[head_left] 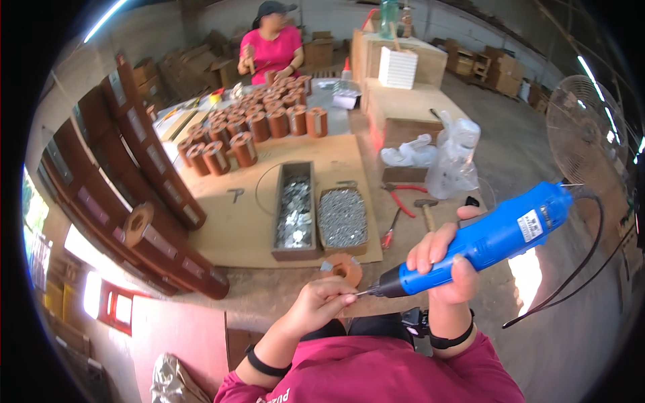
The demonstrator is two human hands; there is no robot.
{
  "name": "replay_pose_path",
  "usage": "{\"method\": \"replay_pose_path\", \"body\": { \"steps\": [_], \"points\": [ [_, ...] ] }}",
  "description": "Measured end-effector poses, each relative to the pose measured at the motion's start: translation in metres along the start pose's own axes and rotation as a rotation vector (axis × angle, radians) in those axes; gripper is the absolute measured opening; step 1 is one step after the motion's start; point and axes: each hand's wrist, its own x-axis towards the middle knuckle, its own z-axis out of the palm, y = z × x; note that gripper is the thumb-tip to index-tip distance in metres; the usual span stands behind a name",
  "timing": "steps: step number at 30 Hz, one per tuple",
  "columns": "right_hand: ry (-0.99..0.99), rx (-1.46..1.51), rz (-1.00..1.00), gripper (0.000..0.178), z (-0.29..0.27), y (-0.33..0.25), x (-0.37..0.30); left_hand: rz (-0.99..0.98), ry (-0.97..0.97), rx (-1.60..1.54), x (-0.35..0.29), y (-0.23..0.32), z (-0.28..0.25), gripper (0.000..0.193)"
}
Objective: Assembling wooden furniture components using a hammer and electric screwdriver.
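Note:
My right hand (443, 258) is wrapped round a blue electric screwdriver (490, 235), which points down to the left with its black nose toward my other hand. At the tip of its thin metal bit (365, 293), my left hand (321, 305) is closed in a pinch. Whatever small thing sits between those fingertips is hidden. Just beyond them, on the table's near edge, lies a brown hexagonal block (344, 267) with a round hole. Behind it stand a box of small grey screws (342, 218) and a dark tray of shiny metal plates (295, 211).
Stacked brown columns (151, 154) rise at the left. Many brown hollow blocks (259, 124) cover the far table, where a person in pink (272, 43) sits. Red-handled pliers (403, 198), a hammer (426, 213) and plastic bags (457, 154) lie right; a fan (583, 124) stands beyond.

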Motion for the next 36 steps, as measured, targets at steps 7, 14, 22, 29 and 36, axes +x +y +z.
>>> {"method": "replay_pose_path", "body": {
  "steps": [7, 14, 22, 29, 36],
  "points": [
    [-0.083, -0.186, 0.14, 0.059, 0.02, 0.014, 0.012, 0.141, -0.076, 0.004, 0.003, -0.005, -0.008, 0.008],
    [-0.082, -0.617, 0.184, 0.056, 0.022, 0.053, 0.015, 0.289, 0.179, 0.521, 0.002, -0.011, -0.001, 0.018],
    [-0.095, -0.599, 0.218, 0.055, 0.03, 0.062, 0.006, 0.214, 0.153, 0.473, -0.01, -0.042, 0.006, 0.035],
    [-0.132, -0.634, 0.203, 0.055, 0.024, 0.069, 0.003, 0.205, 0.177, 0.522, -0.009, -0.05, 0.008, 0.024],
    [-0.131, -0.664, 0.187, 0.038, 0.018, 0.086, 0.009, 0.194, 0.321, 0.625, -0.002, -0.041, 0.013, 0.046]
  ]
}}
